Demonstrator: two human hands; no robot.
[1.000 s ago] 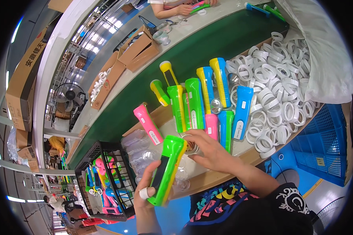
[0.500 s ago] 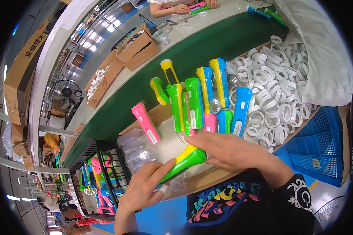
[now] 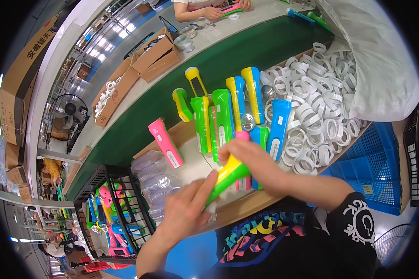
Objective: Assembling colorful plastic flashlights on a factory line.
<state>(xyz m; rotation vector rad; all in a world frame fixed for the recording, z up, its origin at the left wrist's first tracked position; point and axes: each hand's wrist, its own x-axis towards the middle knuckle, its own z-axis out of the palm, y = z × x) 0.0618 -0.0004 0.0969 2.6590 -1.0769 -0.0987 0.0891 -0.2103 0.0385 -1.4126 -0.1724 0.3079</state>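
Note:
A green and yellow flashlight (image 3: pixel 225 180) lies slantwise in my left hand (image 3: pixel 184 209), whose fingers are wrapped round its body. My right hand (image 3: pixel 250 158), slightly blurred, is curled over the wide head end and covers its front. Beyond my hands, several flashlights in green, yellow, blue and pink stand or lean in a shallow carton (image 3: pixel 246 204). A pink flashlight (image 3: pixel 166 143) leans at the left of them, and a blue one (image 3: pixel 279 128) at the right. Clear round lenses (image 3: pixel 159 183) lie in rows left of my hands.
White plastic rings (image 3: pixel 319 107) are heaped at the right beside a white bag (image 3: pixel 377 69). A black basket (image 3: pixel 121 174) of flashlights stands at left, a blue crate (image 3: pixel 372 162) at right. Across the green belt (image 3: pixel 125 135), open cartons (image 3: pixel 156 56) and another person's hands (image 3: pixel 223 11) show.
My right hand has turned, its fingers going from flat across the flashlight's head to curled over it. The flashlight's head has risen a little. The whole view has shifted slightly.

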